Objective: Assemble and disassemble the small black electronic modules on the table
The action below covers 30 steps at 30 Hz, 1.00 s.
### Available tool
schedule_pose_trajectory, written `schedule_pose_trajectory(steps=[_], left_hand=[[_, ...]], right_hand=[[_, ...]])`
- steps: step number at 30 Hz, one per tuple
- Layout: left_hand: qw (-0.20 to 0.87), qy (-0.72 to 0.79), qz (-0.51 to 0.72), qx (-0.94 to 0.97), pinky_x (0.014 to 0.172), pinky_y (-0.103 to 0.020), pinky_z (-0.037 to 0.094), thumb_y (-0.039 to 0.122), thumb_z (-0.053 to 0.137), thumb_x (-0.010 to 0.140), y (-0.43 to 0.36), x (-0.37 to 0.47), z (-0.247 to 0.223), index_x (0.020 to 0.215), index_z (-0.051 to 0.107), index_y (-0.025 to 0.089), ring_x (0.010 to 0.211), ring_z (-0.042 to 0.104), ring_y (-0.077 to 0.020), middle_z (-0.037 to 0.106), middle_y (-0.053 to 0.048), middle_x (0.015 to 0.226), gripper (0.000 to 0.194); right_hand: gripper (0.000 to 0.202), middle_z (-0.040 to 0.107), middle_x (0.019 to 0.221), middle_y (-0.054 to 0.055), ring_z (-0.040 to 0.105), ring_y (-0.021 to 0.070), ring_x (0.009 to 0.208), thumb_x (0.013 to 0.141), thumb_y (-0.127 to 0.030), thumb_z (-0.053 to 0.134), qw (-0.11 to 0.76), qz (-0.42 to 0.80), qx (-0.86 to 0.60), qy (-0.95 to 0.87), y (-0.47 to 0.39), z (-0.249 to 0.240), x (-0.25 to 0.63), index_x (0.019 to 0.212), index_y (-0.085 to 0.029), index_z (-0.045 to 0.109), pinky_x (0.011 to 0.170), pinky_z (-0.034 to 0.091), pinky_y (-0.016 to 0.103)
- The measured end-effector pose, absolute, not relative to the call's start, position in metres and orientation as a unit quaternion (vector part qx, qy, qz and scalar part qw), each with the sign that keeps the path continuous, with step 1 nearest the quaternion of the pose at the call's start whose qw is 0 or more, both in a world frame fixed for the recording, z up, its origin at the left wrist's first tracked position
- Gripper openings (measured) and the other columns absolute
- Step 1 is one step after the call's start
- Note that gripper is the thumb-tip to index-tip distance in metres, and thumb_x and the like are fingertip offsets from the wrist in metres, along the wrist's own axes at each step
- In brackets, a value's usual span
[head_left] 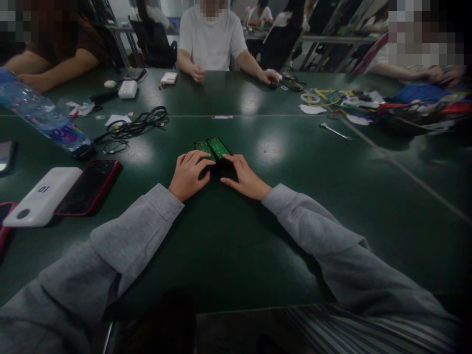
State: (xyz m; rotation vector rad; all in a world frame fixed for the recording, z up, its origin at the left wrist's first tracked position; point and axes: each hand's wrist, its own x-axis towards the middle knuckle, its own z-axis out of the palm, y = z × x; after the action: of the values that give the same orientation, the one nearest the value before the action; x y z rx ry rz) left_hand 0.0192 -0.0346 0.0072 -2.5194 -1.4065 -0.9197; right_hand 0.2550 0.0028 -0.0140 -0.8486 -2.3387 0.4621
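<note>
Two green circuit boards lie side by side on the dark green table (236, 246), in front of my hands. My left hand (190, 174) rests with curved fingers over the near end of the left board (202, 146), its thumb apart from the fingers. At the near edge of the right board (218, 146), my right hand (245, 177) touches with its fingertips, thumb spread below. Something dark sits between the two hands, too shadowed to make out. Neither hand is closed around a board.
Left: a white power bank (44, 194), a red-edged phone (90, 187), a tilted plastic bottle (44, 115) and black cables (142, 123). Right: a wrench (335, 131) and a heap of wires (405, 105). A person in white (212, 39) sits opposite, others at both sides.
</note>
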Motion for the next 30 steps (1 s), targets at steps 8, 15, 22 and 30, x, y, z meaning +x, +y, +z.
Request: schedule_pose_trajectory(steps=[8, 15, 22, 30], left_hand=[[0.033, -0.522, -0.345, -0.779, 0.099, -0.048, 0.044, 0.016, 0.062, 0.086, -0.02, 0.006, 0.0, 0.107, 0.065, 0.024, 0.123, 0.053, -0.0281, 0.063, -0.007, 0.127, 0.023], [0.026, -0.524, -0.33, -0.785, 0.098, -0.047, 0.044, 0.021, 0.064, 0.086, -0.016, 0.0, -0.001, 0.108, 0.065, 0.023, 0.124, 0.051, -0.0292, 0.06, -0.009, 0.13, 0.022], [0.09, -0.527, -0.297, -0.791, 0.096, -0.049, 0.039, 0.028, 0.061, 0.092, -0.029, 0.009, 0.007, 0.118, 0.064, 0.024, 0.12, 0.049, -0.0313, 0.06, -0.01, 0.122, 0.027], [0.081, -0.52, -0.283, -0.802, 0.091, -0.045, 0.036, 0.025, 0.056, 0.095, -0.03, 0.01, 0.009, 0.117, 0.062, 0.025, 0.109, 0.054, -0.0275, 0.067, -0.006, 0.114, 0.023]], right_hand=[[0.066, 0.04, 0.134, 0.017, 0.044, 0.0311, 0.128, 0.096, -0.046, 0.056, 0.293, 0.167, -0.33, -0.882, 0.001, -0.013, 0.255, 0.15, -0.019, 0.031, 0.113, 0.04, 0.054], [0.061, 0.036, 0.143, 0.017, 0.038, 0.0326, 0.136, 0.098, -0.045, 0.05, 0.259, 0.113, -0.363, -0.888, -0.002, -0.012, 0.255, 0.151, -0.023, 0.028, 0.113, 0.037, 0.058], [0.054, 0.034, 0.152, 0.013, 0.027, 0.0326, 0.143, 0.1, -0.04, 0.047, 0.231, 0.003, -0.377, -0.897, -0.013, -0.003, 0.25, 0.149, -0.022, 0.033, 0.113, 0.034, 0.053], [0.049, 0.045, 0.142, 0.013, 0.035, 0.0322, 0.134, 0.099, -0.03, 0.046, 0.223, -0.008, -0.376, -0.899, -0.017, 0.003, 0.249, 0.146, -0.02, 0.038, 0.106, 0.037, 0.05]])
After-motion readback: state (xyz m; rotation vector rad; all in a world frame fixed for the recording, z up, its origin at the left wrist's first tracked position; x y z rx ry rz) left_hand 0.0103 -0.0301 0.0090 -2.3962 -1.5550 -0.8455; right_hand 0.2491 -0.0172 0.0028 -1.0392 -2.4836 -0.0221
